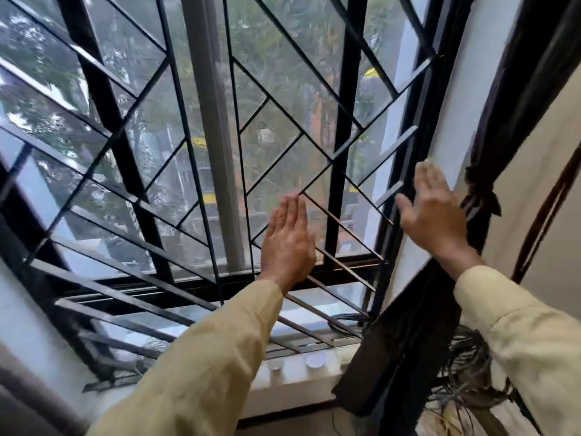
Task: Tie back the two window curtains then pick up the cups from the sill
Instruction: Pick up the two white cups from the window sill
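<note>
black window grille, blurred green trees outside, beige wall

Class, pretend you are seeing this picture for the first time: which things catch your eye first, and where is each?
Two open hands, the left hand at centre and the right hand further right, are raised before a black window grille of slanting bars. At the right edge hangs a dark curtain, gathered at a knot, and two small white cups sit on the sill low down.
</note>
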